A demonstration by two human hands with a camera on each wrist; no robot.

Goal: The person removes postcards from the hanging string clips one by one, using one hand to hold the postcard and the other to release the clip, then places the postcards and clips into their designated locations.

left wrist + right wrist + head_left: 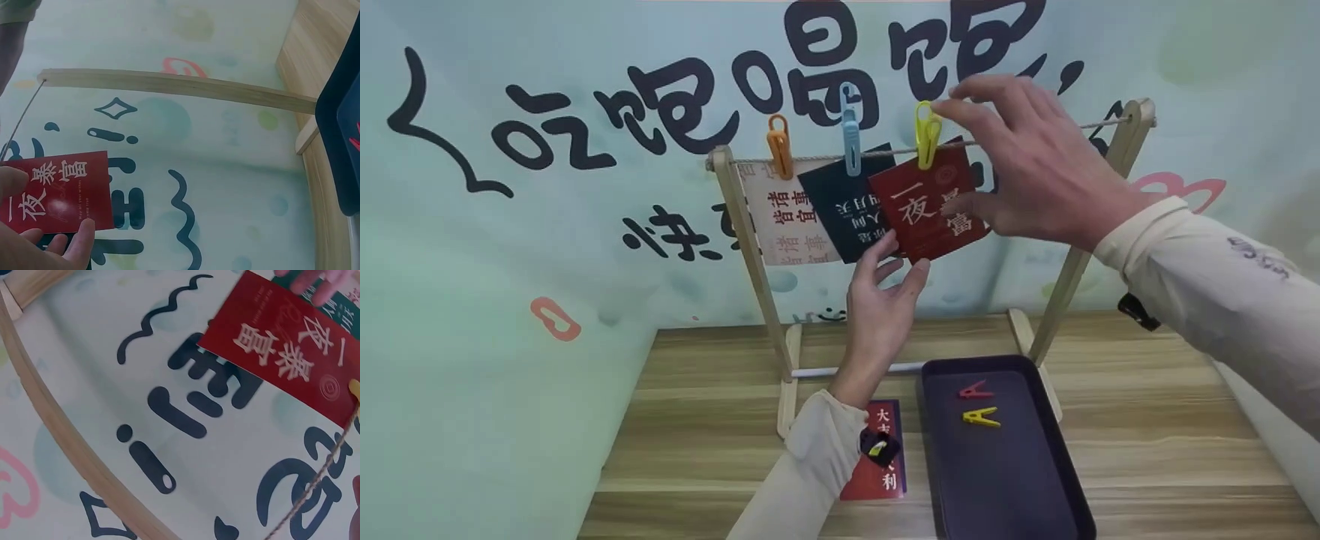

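A red card (922, 217) with white characters hangs tilted from a string, under a yellow clothespin (928, 135). My right hand (1020, 157) is beside this clothespin, its index fingertip right at the top. The thumb is spread away lower down, overlapping the card in the head view. From below, my left hand (881, 307) reaches up with fingertips at the card's lower edge. The dark green card (840, 202) hangs just left under a blue clothespin (851, 142), partly behind the red card. Further left, an orange clothespin (780, 146) holds a pale card (791, 225).
The string runs between two posts of a wooden rack (750, 262). On the table (697, 420), a dark tray (997, 480) holds a red clothespin (975, 390) and a yellow one. Another red card (874, 487) lies beside the tray, partly under my left wrist.
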